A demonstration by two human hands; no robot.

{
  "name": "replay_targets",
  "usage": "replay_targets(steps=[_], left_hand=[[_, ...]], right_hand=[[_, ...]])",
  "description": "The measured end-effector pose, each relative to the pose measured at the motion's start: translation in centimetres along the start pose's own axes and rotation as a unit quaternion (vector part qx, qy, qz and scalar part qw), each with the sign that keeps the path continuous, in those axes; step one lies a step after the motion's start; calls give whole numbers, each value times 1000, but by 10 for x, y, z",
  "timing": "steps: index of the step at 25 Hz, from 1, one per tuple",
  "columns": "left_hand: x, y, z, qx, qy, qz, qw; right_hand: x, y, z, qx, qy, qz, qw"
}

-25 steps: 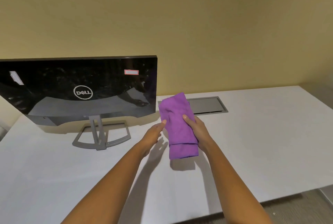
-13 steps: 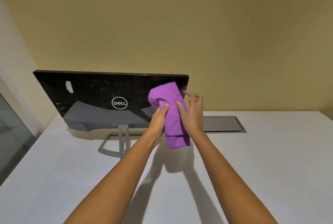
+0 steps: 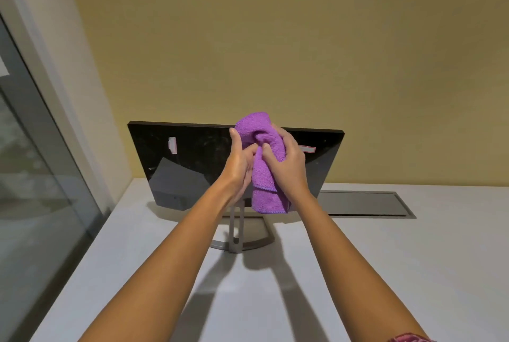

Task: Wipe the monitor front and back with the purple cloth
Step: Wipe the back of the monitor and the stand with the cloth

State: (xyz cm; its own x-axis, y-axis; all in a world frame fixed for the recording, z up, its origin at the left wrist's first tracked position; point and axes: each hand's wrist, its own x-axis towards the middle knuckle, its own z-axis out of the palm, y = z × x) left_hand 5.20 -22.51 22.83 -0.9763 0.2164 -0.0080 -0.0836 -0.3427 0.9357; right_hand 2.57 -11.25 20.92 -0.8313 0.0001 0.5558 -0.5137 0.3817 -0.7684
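Purple microfibre cloth (image 3: 265,176) gripped, bunched, by left hand (image 3: 239,167) and right hand (image 3: 289,168); next, likely press it flat against glossy black monitor (image 3: 190,160) back.

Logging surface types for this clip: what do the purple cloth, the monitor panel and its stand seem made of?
Purple cloth: soft matte textile, likely microfibre, from its fuzzy pile and stitched hem. Monitor panel: glossy black, probably plastic; it shows reflections. Stand: matte grey, metal or painted plastic; unclear which.

Left hand (image 3: 239,167) and right hand (image 3: 289,166) together grip a bunched purple cloth (image 3: 265,184) in front of the glossy black back of a monitor (image 3: 179,173), which stands on a white desk (image 3: 413,264); the cloth's lower end hangs free.
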Motion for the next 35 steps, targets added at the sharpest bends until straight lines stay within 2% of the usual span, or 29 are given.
replay_targets(steps=[3,5,7,9,12,15,16,20,22,27,30,32,35], left_hand=[[-9,25,-32,91,11,15,996],[-10,41,-61,189,85,83,975],[-9,51,-98,329,186,151,913],[-6,56,-132,447,249,187,839],[3,56,-159,571,256,243,741],[6,45,-174,647,248,237,681],[6,41,-178,660,250,243,666],[7,35,-187,654,257,299,645],[8,31,-188,643,268,324,640],[12,26,-189,622,283,355,638],[15,24,-186,598,311,365,642],[18,23,-183,586,328,364,645],[23,20,-180,589,351,362,632]], right_hand=[[4,-22,16,58,80,28,995],[12,-34,26,60,146,24,987],[19,-42,39,16,201,10,979],[26,-53,61,-54,213,-5,976],[30,-69,106,-200,125,-59,970],[25,-66,148,-359,-11,-100,928],[23,-60,156,-396,-34,-110,911],[24,-48,151,-432,-20,-140,891],[29,-39,129,-460,3,-120,880],[39,1,27,-486,93,82,865],[47,0,21,-491,127,145,850],[49,-12,49,-491,122,134,852],[37,-39,117,-471,77,39,878]])
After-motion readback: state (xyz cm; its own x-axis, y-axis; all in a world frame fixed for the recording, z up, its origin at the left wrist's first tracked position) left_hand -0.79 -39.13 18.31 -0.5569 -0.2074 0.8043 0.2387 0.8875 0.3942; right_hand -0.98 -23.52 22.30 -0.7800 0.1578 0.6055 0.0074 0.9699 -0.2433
